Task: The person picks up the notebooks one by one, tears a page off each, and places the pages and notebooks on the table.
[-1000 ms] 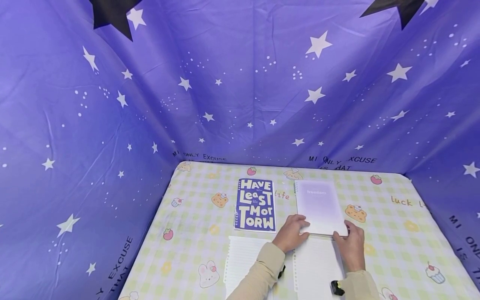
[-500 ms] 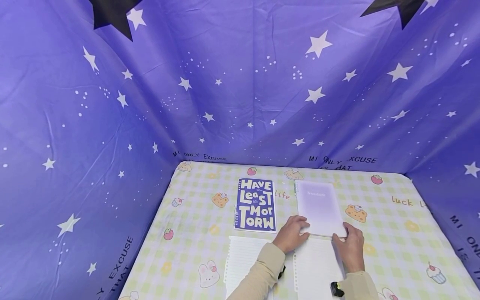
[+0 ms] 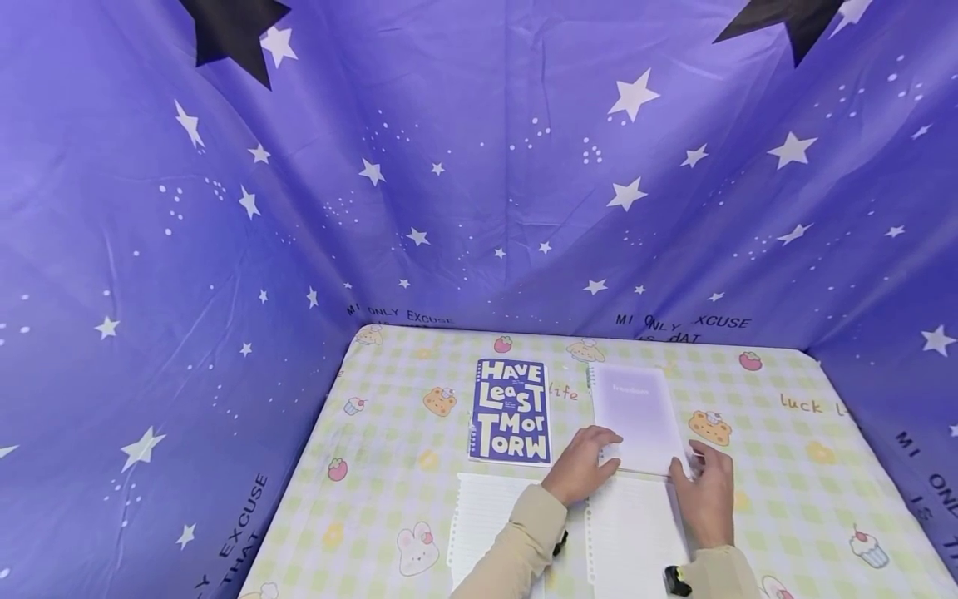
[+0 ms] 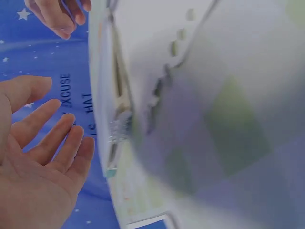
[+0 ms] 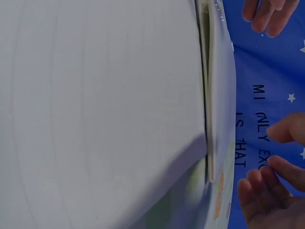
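A lilac notebook [image 3: 636, 416] with small white lettering lies on the cloth, its ring-punched side to the left. My left hand [image 3: 580, 467] hovers over its lower left corner, fingers loosely bent and holding nothing. At the lower right corner my right hand [image 3: 707, 495] is parted, thumb near the bottom edge and fingers beside the right edge. The left wrist view shows my left palm [image 4: 47, 162] with spread fingers, apart from the notebook. In the right wrist view my right hand [image 5: 281, 212] is likewise apart from the notebook's edge [image 5: 221, 95].
Left of the lilac notebook lies a navy notebook [image 3: 511, 412] with big cream letters. Lined loose-leaf paper [image 3: 486, 516] lies below it, and more punched paper [image 3: 636, 532] lies under my wrists. A checked cloth [image 3: 382, 466] covers the table; starry blue fabric [image 3: 509, 166] hangs behind.
Both hands have loosened from the lilac notebook's lower corners. My right hand has shifted slightly right and its fingers have spread. The notebook stays in place; the head view tilts slightly.
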### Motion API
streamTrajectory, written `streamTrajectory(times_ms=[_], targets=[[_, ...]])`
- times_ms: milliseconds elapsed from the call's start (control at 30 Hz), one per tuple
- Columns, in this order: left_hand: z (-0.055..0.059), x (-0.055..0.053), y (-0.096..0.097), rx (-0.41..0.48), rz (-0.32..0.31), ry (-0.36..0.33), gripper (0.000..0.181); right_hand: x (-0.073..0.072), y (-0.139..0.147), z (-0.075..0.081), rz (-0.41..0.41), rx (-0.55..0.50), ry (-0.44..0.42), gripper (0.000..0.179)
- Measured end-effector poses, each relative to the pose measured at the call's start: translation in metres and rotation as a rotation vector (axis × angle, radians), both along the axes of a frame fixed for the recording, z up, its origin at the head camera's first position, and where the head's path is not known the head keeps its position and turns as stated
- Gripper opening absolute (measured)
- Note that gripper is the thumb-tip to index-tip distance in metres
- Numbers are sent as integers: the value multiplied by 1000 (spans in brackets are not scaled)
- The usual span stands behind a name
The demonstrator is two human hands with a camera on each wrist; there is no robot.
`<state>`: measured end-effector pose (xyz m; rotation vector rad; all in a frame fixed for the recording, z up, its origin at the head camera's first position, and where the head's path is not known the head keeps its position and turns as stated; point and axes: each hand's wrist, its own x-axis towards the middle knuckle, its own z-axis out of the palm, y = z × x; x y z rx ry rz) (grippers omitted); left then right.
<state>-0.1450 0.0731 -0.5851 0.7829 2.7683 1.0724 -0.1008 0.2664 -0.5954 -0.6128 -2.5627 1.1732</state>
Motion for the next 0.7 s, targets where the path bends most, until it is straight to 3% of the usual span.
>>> streamTrajectory(times_ms=[300,467,567,700], targets=[[21,0,-24,72,-5,44,33,-1,-7,9,44,30,188,30],[29,5,-44,109,30,43,34,1,-11,8,97,44,289,29],[32,9,-56,117,52,58,34,0,-14,7,138,62,341,31],[32,12,-70,121,78,94,33,1,-20,11,176,92,350,32]])
